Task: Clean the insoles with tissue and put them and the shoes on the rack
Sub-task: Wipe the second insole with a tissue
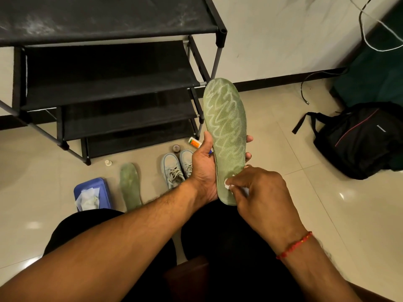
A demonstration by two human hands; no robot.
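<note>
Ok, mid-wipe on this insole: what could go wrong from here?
1. The tissue pinched in the right hand is a tiny wad at the heel end; it may shred before reaching the toe.
2. The left hand grips the insole round its middle, toe end free, so firm rubbing could flex it or knock it loose.
3. The second insole lies on the floor beside the shoes and could pick up dirt.

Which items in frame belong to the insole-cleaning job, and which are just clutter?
Job: held insole in left hand; tissue pinched by right hand; floor insole; shoes; rack; blue tissue box.
Lying about, untouched: backpack; orange-white tube; brown jar; small white bottle.
</note>
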